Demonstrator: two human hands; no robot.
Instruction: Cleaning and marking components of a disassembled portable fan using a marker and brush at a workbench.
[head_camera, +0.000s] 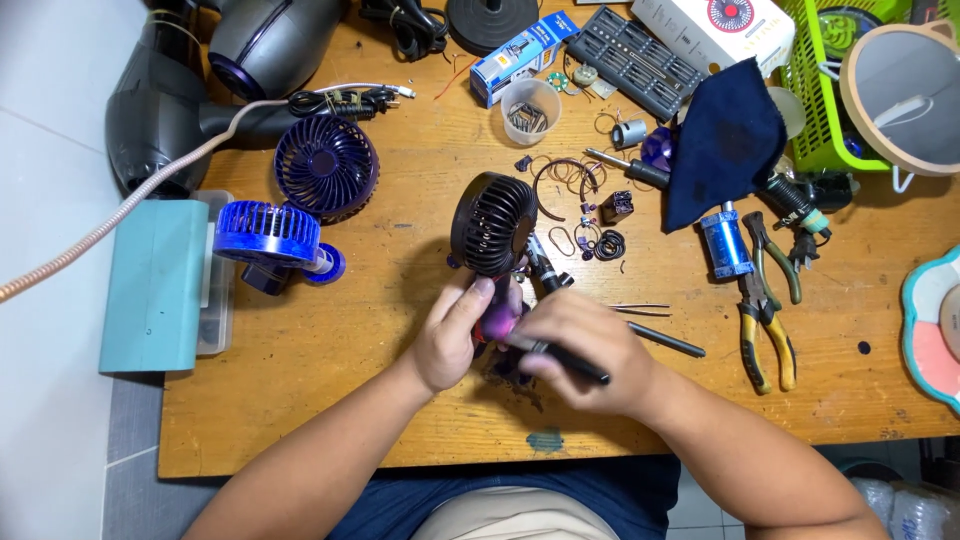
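Gripping the base of a small black fan (492, 222), the left hand (452, 335) steadies it over the table (330, 400). Right hand (585, 350) fingers clench a black screwdriver (560, 355), tip at the fan's base.

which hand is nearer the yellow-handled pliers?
Right. The right hand, with a dark tool in its grip, lies left of the yellow-handled pliers with bare table between. The left hand is farther left, beyond the right hand, on the black fan.
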